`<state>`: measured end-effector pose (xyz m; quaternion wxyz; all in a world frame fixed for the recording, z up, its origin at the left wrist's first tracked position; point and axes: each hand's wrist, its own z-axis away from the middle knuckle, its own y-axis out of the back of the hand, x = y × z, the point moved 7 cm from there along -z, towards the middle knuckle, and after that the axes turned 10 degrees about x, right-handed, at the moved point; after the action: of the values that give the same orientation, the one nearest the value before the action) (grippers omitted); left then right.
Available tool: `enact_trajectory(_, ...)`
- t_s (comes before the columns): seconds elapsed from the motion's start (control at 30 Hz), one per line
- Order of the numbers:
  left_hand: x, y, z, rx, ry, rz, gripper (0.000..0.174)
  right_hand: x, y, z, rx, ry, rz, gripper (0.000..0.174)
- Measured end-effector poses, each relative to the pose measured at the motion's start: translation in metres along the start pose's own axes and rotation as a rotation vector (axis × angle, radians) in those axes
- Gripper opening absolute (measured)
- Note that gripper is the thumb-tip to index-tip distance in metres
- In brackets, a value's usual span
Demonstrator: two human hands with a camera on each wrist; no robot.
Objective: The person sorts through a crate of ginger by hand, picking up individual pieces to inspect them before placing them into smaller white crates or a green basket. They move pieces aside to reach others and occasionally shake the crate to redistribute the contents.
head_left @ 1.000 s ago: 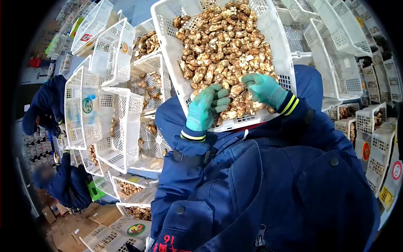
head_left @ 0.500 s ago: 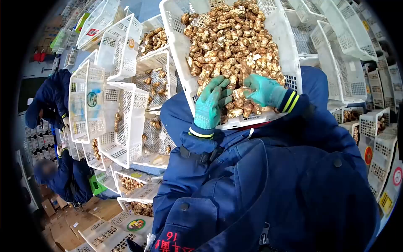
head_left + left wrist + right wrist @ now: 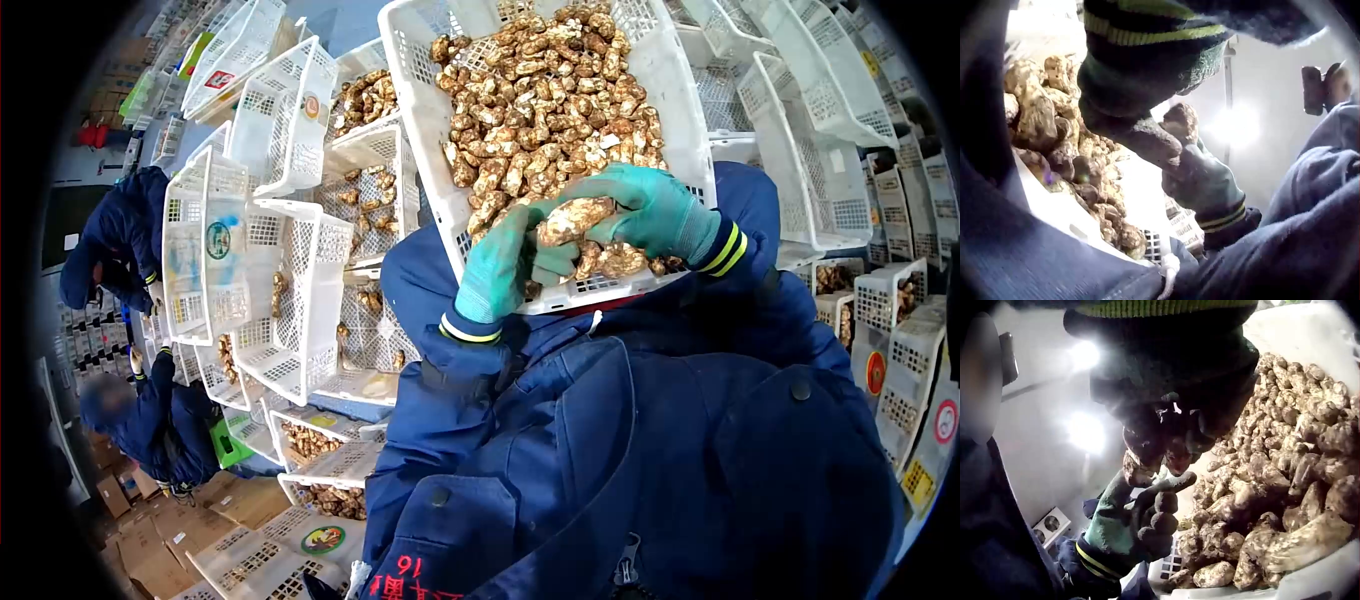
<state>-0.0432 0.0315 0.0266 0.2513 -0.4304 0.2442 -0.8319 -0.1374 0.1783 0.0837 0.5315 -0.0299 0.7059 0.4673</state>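
Fingers curled, the green-gloved right hand [image 3: 655, 212] grips a long, brown-and-cream mottled piece [image 3: 577, 222] above the near end of a white perforated plastic crate [image 3: 425, 135] in the head view; the green-gloved left hand [image 3: 495, 268] meets its other end. A loose hold could let that rounded, uneven shape slip onto the heap of lumpy brown pieces [image 3: 545, 110]. The left wrist view shows gloved fingers close around it; squeezing hard might bruise it. In the right wrist view, left thumb and forefinger pinch it, other fingers folded; the right fingertips are too dark to tell. Heaped surfaces look rough, knobbly.
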Motion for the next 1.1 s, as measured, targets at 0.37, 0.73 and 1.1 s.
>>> enact_trajectory(0.37,0.015,-0.014,0.011,0.145,-0.318,-0.190,0.056,0.004,-0.004,0.002,0.023,-0.244,-0.545,0.053)
enact_trajectory(0.73,0.006,0.000,0.010,0.164,-0.306,-0.104,0.031,0.002,-0.016,0.005,0.033,-0.414,-0.836,0.042)
enact_trajectory(1.1,-0.005,-0.010,-0.002,-0.091,-0.090,0.126,0.041,-0.014,-0.004,-0.002,0.103,-0.056,-0.799,0.039)
